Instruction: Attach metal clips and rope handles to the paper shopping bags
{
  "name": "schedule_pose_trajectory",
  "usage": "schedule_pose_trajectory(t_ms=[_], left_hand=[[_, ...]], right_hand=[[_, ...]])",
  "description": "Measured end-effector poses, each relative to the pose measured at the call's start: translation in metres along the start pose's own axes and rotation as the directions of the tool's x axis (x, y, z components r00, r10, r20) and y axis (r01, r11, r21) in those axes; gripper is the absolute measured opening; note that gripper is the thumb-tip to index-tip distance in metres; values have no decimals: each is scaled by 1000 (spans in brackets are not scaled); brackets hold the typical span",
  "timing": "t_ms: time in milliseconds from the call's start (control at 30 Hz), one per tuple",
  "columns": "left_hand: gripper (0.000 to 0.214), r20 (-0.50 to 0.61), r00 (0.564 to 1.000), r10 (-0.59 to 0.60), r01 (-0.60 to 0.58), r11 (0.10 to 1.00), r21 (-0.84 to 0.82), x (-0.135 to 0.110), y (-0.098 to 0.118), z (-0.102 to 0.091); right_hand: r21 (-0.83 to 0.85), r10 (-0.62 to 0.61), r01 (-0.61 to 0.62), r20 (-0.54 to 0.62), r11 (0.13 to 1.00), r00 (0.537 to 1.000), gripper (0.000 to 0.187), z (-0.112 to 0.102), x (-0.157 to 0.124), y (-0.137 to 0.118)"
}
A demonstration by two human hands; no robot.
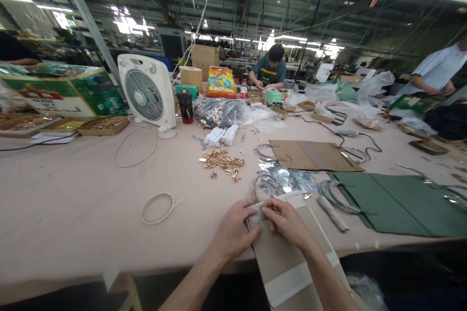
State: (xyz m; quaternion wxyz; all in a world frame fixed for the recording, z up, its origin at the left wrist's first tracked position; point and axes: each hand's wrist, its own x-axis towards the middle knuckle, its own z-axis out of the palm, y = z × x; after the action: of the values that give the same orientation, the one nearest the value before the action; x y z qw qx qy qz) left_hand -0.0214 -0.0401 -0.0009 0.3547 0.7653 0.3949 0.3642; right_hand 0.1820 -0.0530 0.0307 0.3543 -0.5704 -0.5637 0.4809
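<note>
A flat beige bag panel (280, 252) with white tape strips lies over the table's front edge. My left hand (233, 231) rests at its upper left corner, thumb and fingers apart, touching the edge. Just right of it, my right hand (286, 221) is closed in a pinch on the panel; whatever sits between the fingertips is too small to make out. A small grey patch shows under the fingertips. Near the panel's top right corner lies a small metal clasp (306, 195). Behind the panel is a pile of clear plastic film (286, 177).
Gold metal fittings (221, 160) lie loose mid-table. A brown panel (310, 154) and a green panel (401, 204) with wrapped handles are on the right, beside a rolled strip (332, 214). A fan (146, 90) stands back left. Another person (270, 70) works across the table.
</note>
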Motion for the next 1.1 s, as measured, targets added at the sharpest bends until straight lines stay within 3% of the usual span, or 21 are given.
schedule_pose_trajectory(t_ms=[167,800,1100], left_hand=[[23,-70,998,10,-9,1000,17,-3,2,10],[11,-80,992,95,-95,995,6,2,9,12],[43,5,997,-80,80,996,-45,4,1,14]], right_hand=[[17,-1,1,15,1000,1000,30,0,-1,0],[-13,-14,14,-16,1000,1000,32,2,-2,-4],[35,0,-3,82,999,997,27,2,-3,-3]])
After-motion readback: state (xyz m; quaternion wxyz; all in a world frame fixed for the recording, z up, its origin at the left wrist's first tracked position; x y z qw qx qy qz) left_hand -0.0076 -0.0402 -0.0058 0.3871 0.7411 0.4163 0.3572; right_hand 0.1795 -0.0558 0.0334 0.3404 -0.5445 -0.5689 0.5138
